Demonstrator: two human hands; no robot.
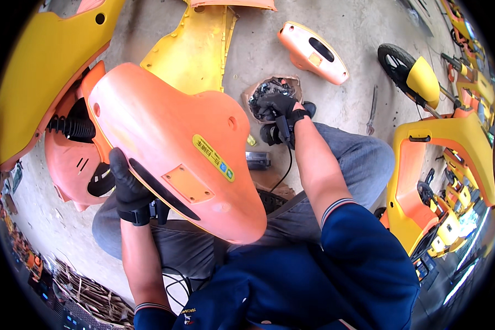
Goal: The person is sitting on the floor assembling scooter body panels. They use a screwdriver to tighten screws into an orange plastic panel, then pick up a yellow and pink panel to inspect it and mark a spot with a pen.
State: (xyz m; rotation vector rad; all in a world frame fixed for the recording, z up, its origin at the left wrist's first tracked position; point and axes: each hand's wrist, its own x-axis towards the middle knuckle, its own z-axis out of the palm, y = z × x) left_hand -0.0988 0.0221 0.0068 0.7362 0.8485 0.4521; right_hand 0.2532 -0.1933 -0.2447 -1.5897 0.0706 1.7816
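My gloved left hand [127, 184] grips the edge of a large orange plastic cover [170, 137], thumb on its face near a dark oblong slot. The cover is tilted over my lap and has a yellow label and a small screwed-on plate. At the right, my gloved right hand [276, 107] reaches into a torn brown bag or box [254, 91] heaped with small dark parts [278, 87]. Its fingers are bent together among the parts; what they hold is hidden. A black device with a cable [289, 157] is at my right wrist.
A similar orange cover [319, 52] lies on the concrete floor beyond the box. Yellow body panels [198, 47] lie at the far left and middle. A wrench [372, 110] rests right of my knee. A yellow-orange bike frame [445, 135] and a wheel [396, 69] stand at the right.
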